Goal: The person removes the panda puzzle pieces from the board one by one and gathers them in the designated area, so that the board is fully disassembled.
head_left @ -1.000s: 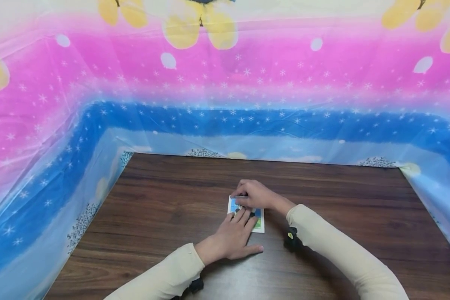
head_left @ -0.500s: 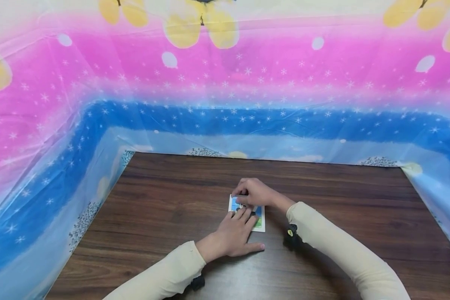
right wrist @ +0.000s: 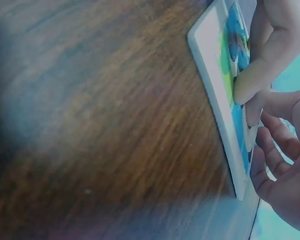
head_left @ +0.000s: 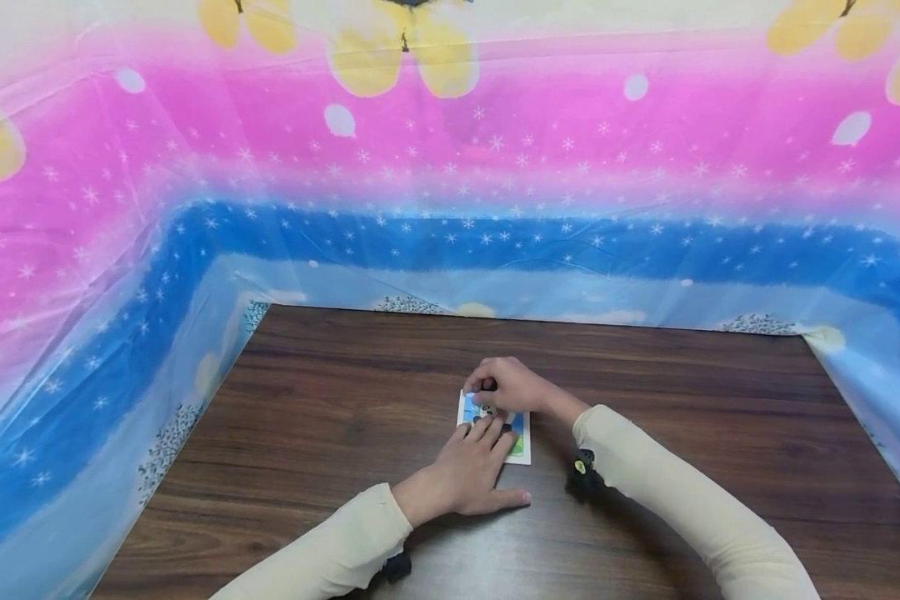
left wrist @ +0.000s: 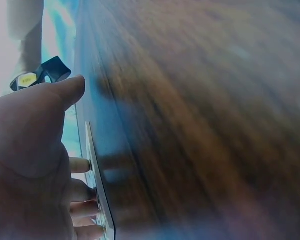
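A small flat picture board (head_left: 526, 450) lies on the table, white-rimmed with blue and green areas and a black-and-white figure; it looks like a panda puzzle. My left hand (head_left: 468, 475) rests its spread fingers on the board's near part, thumb out over the table. My right hand (head_left: 512, 387) bends over the far-left corner with fingers curled. In the right wrist view, its fingers (right wrist: 265, 165) and thumb meet at a thin, pale-edged piece (right wrist: 248, 139) on the board. The piece's outline is mostly hidden. In the left wrist view, the board (left wrist: 92, 145) appears edge-on beneath the left fingertips.
The brown wooden table (head_left: 330, 417) extends around the board. A pink and blue patterned cloth (head_left: 435, 242) hangs along its back and sides. Dark wrist-worn devices (head_left: 583, 467) sit under both pale sleeves.
Both hands stay almost in place on the board. The right hand's fingers and thumb have shifted very slightly, showing a bit more of the black-and-white figure.
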The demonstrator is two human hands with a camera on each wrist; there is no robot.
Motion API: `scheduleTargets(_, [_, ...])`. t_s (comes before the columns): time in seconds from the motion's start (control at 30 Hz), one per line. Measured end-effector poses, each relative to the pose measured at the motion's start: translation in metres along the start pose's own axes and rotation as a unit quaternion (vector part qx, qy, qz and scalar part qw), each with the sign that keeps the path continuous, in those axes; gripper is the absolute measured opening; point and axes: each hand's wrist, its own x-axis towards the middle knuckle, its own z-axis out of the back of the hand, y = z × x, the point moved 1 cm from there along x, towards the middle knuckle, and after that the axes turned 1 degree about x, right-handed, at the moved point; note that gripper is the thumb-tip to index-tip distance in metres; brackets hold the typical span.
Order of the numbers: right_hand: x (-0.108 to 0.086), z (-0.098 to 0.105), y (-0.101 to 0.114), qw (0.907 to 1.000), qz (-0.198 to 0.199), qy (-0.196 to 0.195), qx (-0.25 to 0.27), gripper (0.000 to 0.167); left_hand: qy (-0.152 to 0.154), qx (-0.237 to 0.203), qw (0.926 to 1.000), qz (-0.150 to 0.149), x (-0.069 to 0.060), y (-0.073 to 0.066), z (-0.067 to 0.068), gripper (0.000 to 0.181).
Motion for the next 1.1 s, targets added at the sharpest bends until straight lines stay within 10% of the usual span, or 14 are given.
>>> scheduleTargets(1.1, [0.0027, 0.0008, 0.0065, 0.9982, -0.040, -0.002, 0.046, 0.012, 0.005, -0.024, 0.9995, -0.019, 0.0055, -0.0027, -0.0006, 0.093])
